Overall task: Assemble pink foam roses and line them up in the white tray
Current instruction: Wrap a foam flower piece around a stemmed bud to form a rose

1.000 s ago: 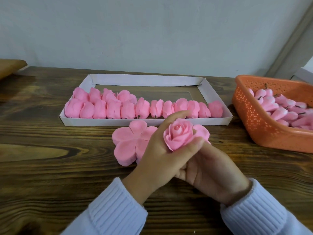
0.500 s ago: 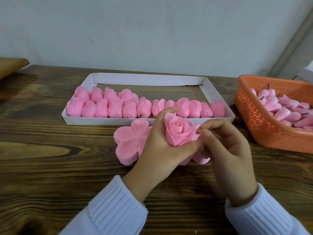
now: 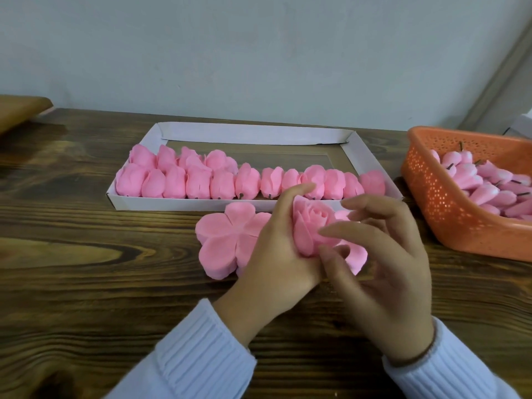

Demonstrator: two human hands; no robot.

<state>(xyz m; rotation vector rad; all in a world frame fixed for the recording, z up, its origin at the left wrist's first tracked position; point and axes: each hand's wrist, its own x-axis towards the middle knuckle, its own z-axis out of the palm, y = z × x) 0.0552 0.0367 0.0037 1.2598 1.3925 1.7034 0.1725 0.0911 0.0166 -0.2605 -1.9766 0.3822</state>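
Note:
My left hand [image 3: 273,254] grips a pink foam rose [image 3: 312,226] from its left side, fingers curled round the bud. My right hand [image 3: 383,263] is at the rose's right side, its fingers spread and lightly bent over the outer petals; its thumb touches the base of the rose. A stack of flat pink flower-shaped petal pieces [image 3: 227,240] lies on the table left of my hands. The white tray [image 3: 247,133] behind holds several finished pink roses [image 3: 201,180] in rows along its near side.
An orange perforated basket [image 3: 449,208] at the right holds several pink rose buds [image 3: 486,182] with dark stems. A wooden object [image 3: 20,110] sits at the far left edge. The dark wooden table [image 3: 86,283] meets a pale wall behind.
My right hand came out from under the rose, rose over its right side and spread its fingers. The rose dropped slightly toward the table and its outer petals opened at the right.

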